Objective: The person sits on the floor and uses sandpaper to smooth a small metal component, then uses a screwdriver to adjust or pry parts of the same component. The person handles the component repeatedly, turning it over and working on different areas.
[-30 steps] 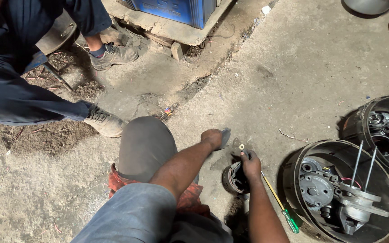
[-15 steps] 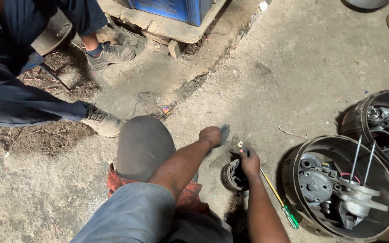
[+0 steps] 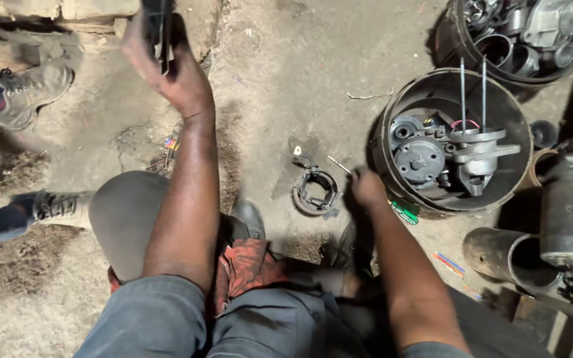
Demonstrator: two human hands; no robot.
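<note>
1. Round dark metal brush-holder ring lies flat on the dusty concrete floor, between the person's two arms and just left of the right hand. Neither hand touches it.
2. Left hand is raised toward the top of the view, fingers wrapped around a flat dark metal piece that stands upright in the grip. What kind of part it is cannot be told; its top is cut off by the frame edge.
3. Right hand is low to the floor, beside the rim of the open black cylindrical housing. It appears loosely curled, but the view is blurred and from behind, so whether it grips anything cannot be told.
4. A green-handled screwdriver lies on the floor just beside the right hand, at the foot of the housing.
5. Inside the housing sit a grey cast-metal motor assembly and two thin upright rods.
6. A second round tub of mixed grey metal parts stands at the upper right, near the housing.
7. A rusty open pipe section lies on its side at the lower right.
8. Another person's worn boot rests on the floor at the upper left, well apart from the ring.
</note>
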